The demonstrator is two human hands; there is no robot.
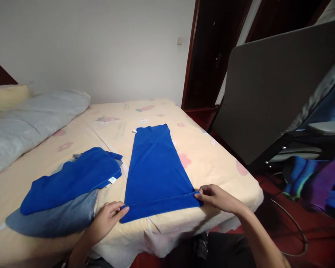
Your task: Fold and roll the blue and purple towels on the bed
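At about nine o'clock on the bed (123, 123), a grey duvet (30, 119) and a pale pillow (5, 97) are seen against the wall. Nearer, at about eight o'clock, a folded blue cloth (72, 178) is laid on top of a piece of denim (56, 219), with a small white label showing at its edge. Just beside these, the left hand (106, 219) is held at the near left corner of the blue towel (156, 167), the corner being pinched between thumb and curled fingers. The towel is spread flat on the floral sheet at the middle of the bed, narrowing toward twelve o'clock, its stitched near hem running across at six o'clock. At the hem's right corner the right hand (216, 196) is closed on the fabric, the fingers pressed together around it. A fold appears to be in preparation: the near edge is gripped at both corners. The next move would seem to call for both corners being lifted evenly and kept level. At three o'clock a grey panel (270, 85) is propped, with coloured clothes (315, 182) heaped beyond.
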